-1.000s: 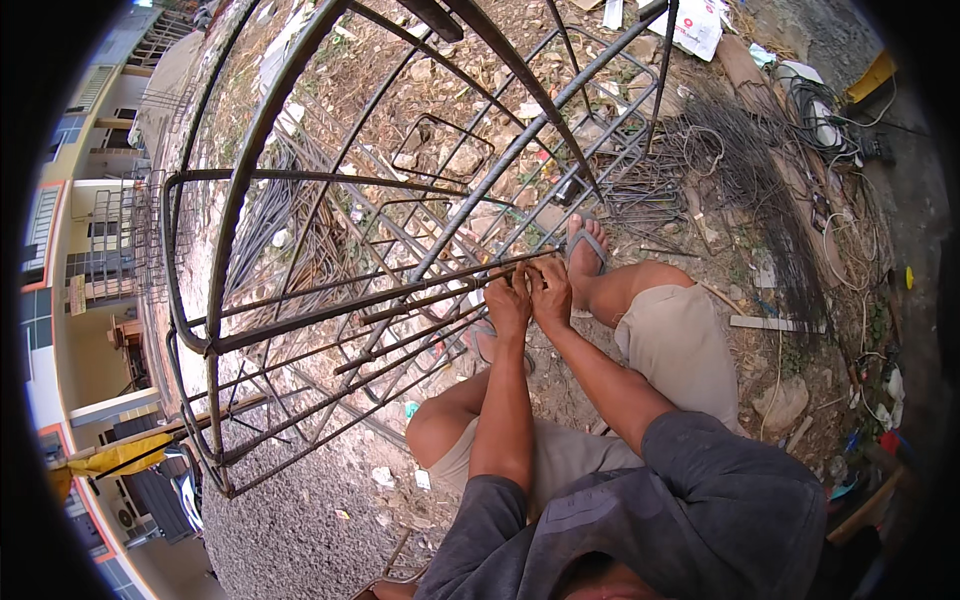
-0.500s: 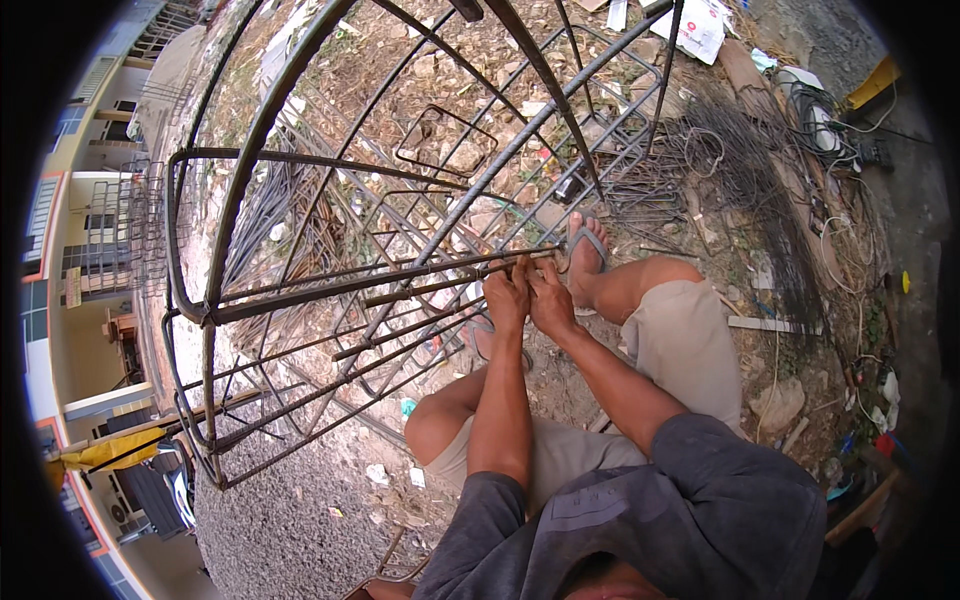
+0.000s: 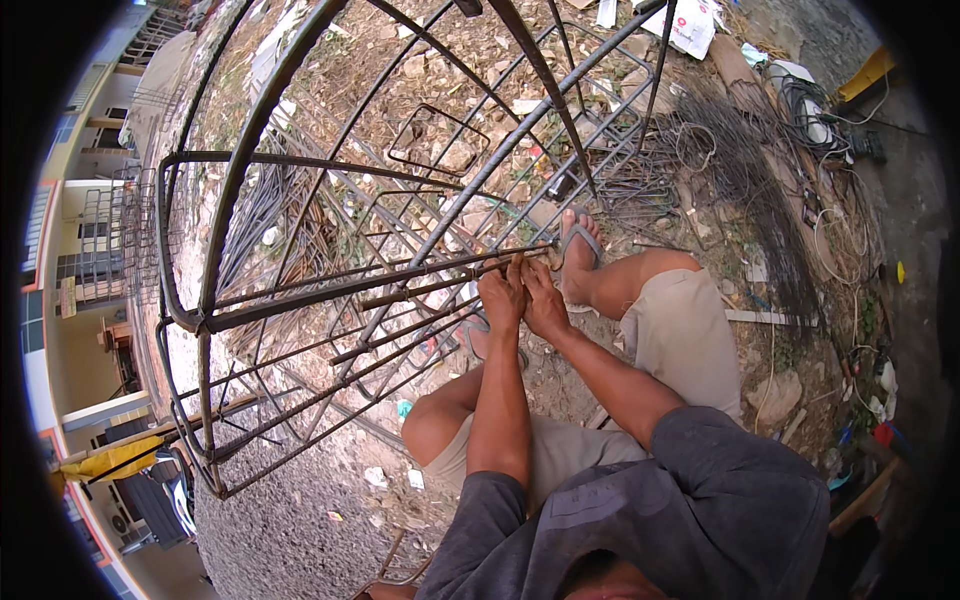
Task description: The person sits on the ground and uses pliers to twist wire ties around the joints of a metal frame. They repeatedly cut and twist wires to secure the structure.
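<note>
A cage of steel reinforcing bars (image 3: pixel 316 292) with square bent stirrups spreads in front of me and to the left. At its near right end, my left hand (image 3: pixel 502 296) is closed, its curled fingers against the lower steel bar (image 3: pixel 425 289). Right beside it, my right hand (image 3: pixel 544 299) has its fingers drawn together at the same spot, and the fingertips of both hands nearly meet. Whatever is pinched between the right fingertips is too small to make out. The bars just beyond the hands run close past my sandalled foot (image 3: pixel 578 245).
Loose bars (image 3: pixel 285 215) lie on the littered ground beyond the cage. A bundle of thin dark wire (image 3: pixel 745 190) and tangled cables (image 3: pixel 815 115) are at the right. Grey gravel (image 3: pixel 290 535) is piled at the lower left. A white sack (image 3: pixel 688 30) lies at the far right.
The picture has shifted slightly, so the cage sits a little further left. Both hands stay at the same place on the bars, with only small finger movement.
</note>
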The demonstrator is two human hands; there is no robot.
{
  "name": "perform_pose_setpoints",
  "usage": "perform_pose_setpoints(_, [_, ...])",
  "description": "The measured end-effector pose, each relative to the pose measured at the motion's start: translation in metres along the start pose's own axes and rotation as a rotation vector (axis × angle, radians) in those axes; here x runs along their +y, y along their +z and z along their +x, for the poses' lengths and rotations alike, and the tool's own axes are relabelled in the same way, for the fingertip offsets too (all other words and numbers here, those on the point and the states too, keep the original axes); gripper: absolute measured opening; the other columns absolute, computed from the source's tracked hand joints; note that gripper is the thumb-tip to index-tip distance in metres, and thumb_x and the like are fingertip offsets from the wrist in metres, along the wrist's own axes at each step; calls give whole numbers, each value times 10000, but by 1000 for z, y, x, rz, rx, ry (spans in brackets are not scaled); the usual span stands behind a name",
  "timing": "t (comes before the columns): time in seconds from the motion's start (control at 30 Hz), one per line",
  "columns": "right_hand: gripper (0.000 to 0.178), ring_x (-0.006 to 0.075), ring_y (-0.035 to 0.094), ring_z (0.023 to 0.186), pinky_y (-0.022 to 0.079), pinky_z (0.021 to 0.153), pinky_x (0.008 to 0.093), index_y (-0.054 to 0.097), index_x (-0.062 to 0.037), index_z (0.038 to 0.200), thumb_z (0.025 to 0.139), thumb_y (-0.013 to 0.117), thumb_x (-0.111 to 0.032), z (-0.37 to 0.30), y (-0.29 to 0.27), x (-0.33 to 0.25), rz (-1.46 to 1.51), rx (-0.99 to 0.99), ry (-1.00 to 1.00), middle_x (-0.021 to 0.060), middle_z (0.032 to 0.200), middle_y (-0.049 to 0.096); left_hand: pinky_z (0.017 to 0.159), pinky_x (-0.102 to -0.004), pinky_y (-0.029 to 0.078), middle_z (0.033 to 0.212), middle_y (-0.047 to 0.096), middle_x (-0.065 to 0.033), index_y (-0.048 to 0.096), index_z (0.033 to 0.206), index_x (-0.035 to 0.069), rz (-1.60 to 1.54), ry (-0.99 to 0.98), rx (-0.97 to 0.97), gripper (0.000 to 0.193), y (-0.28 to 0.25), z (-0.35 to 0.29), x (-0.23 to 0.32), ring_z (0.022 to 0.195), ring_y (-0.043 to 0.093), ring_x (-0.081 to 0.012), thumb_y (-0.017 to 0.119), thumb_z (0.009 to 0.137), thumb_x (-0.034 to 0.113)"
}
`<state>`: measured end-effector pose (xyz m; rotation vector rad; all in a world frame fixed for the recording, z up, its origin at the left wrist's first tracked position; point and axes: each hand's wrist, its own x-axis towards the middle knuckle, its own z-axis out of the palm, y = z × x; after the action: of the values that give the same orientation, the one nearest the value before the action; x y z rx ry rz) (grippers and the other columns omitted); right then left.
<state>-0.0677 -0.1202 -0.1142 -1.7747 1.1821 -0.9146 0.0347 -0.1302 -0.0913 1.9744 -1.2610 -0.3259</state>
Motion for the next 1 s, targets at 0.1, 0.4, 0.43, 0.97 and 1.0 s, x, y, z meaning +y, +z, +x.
perform_pose_setpoints(0.1, [632,458,537,1165,489,925,469,399,-31,1466,867,597,-81,1,-2,-2,71,-40,65,230,1359,461,544,-451,453,678,634,-256,674,814,-48,-9,-44,-31,349,-2,-1,-1,601,615,-419,668,937,278])
perform_pose_setpoints(0.4, [604,446,580,1057,496,889,443,444,-29,1430,851,600,-104,14,-2,15,34,-149,100,246,1205,547,576,-449,493,689,662,-227,628,838,-48,-128,-78,-86,324,-4,2,0,638,660,-399,656,941,258])
perform_pose_setpoints(0.43, [603,430,589,1050,495,888,437,448,-23,1426,850,605,-108,17,-1,23,64,-125,78,241,1179,566,577,-447,494,691,663,-226,629,842,-47,-143,-88,-101,314,-3,4,5,637,663,-393,654,941,250])
perform_pose_setpoints(0.97, [722,93,511,673,446,599,261,390,-37,1501,819,605,-139,26,-26,7,482,-406,393,24,839,578,642,-337,532,839,730,-146,683,1032,-21,-249,-230,-169,324,-7,-1,-3,732,720,-216,698,939,289])
perform_pose_setpoints(1.0, [726,93,519,679,451,606,262,389,-39,1502,817,605,-147,28,-28,8,453,-404,371,33,855,594,644,-334,532,843,729,-145,676,1040,-18,-268,-232,-168,326,-7,0,-1,737,719,-213,702,936,290])
